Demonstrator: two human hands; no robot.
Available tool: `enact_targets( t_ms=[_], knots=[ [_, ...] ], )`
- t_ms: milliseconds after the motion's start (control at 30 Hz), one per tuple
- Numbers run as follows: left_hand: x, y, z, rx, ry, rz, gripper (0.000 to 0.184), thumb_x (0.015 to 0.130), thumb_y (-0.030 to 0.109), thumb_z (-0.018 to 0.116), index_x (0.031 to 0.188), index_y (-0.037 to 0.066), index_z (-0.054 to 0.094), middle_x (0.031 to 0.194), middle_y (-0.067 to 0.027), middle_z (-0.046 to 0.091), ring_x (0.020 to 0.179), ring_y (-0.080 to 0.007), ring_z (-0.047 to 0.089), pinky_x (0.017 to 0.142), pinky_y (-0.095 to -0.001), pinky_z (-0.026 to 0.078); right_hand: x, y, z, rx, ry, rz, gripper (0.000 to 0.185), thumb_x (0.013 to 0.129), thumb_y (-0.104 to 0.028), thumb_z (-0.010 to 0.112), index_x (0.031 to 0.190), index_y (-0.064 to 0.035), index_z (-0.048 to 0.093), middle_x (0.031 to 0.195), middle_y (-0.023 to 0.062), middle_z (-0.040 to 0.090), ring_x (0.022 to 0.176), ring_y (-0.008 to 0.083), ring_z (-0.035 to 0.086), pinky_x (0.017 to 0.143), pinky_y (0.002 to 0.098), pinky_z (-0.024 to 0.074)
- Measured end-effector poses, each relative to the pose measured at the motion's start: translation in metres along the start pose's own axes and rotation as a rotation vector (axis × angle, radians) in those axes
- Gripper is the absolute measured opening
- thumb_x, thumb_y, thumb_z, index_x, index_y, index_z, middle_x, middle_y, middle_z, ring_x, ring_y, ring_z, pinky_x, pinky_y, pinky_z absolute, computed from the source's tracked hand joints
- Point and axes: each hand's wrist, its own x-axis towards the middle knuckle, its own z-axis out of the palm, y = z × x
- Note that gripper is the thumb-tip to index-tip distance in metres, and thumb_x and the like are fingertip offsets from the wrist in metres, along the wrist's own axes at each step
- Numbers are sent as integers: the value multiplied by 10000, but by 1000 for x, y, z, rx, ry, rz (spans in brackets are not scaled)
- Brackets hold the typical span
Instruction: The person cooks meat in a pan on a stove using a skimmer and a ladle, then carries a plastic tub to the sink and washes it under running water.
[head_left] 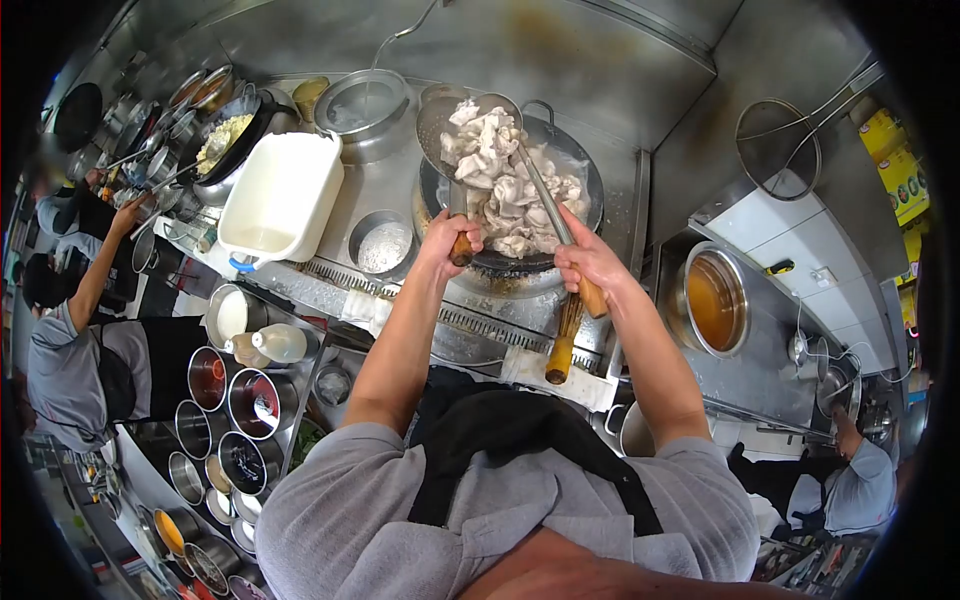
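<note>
My left hand (440, 245) is closed round the wooden handle of a perforated skimmer (432, 132), which is heaped with pale, cooked-looking meat pieces (482, 140). Below and beside it, more of the same meat fills a dark wok (590, 170) on the stove. Closed round another wooden handle, my right hand (592, 262) grips a long metal-shafted utensil (543, 195). Its shaft reaches up to the skimmer's right edge; the working end is hidden among the meat. Under my right hand a bamboo brush (563, 355) lies at the stove's front edge.
A white tub (285, 190), a strainer over a pot (362, 103) and a small metal pot (382, 243) stand to the left. A pot of amber liquid (715, 300) sits right. A co-worker (75, 350) works at another wok, left; another person (860, 485) is at right.
</note>
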Motion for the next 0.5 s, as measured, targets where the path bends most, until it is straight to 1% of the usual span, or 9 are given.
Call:
enact_targets(
  t_ms=[100,167,200,300,367,400,433,467,500],
  knots=[
    [-11,-2,1,-90,-2,-27,445,770,-107,539,1157,5,353,728,-109,485,519,-160,484,438,-306,417,-9,6,-7,-33,29,-11,814,871,8,496,1528,-276,107,671,9,444,473,91,414,427,254,381],
    [-13,-6,1,109,-23,-18,521,758,-101,542,1222,8,331,737,-110,496,518,-156,491,419,-307,410,-19,11,-8,-236,149,11,818,857,27,508,1530,-228,120,666,13,469,457,96,426,414,263,380],
    [-11,-5,2,103,-18,-9,521,758,-101,542,1222,8,331,737,-110,496,518,-156,491,419,-307,410,-21,18,-12,-243,139,12,818,857,27,508,1530,-228,120,666,13,469,457,96,426,414,263,380],
    [-10,2,15,623,19,36,799,711,-98,534,1419,11,179,746,-110,516,516,-164,503,399,-304,392,-25,43,-26,-449,298,-107,822,837,44,519,1529,-188,142,608,-6,475,443,95,423,399,271,347],
    [-4,5,27,918,92,54,867,702,-87,541,1462,12,135,697,-92,509,493,-163,484,406,-305,395,-24,54,-37,-407,355,-186,809,837,43,512,1527,-186,157,619,-4,485,435,92,406,394,269,341],
    [10,-2,21,1057,91,110,852,725,-17,565,1467,17,148,698,-139,569,489,-201,531,417,-338,434,-28,57,-42,-358,360,-155,799,838,47,505,1525,-182,169,661,9,513,439,88,400,392,262,340],
    [14,-2,25,1423,138,230,858,740,68,600,1472,23,153,795,-224,640,540,-273,616,484,-379,499,-28,63,-51,-332,337,-165,794,839,50,493,1525,-176,165,690,20,532,440,87,403,390,254,340],
    [9,-2,35,1575,172,207,861,751,122,614,1479,38,163,953,-294,649,725,-339,679,652,-410,545,-30,59,-47,-346,384,-148,796,837,57,485,1525,-179,163,676,15,518,439,87,408,388,250,345],
    [5,-5,39,1604,165,245,845,757,97,583,1487,61,158,976,-296,645,836,-367,662,740,-435,525,-29,68,-58,-308,403,-149,797,838,57,488,1525,-181,163,659,8,500,437,89,413,387,246,355]
  ],
)
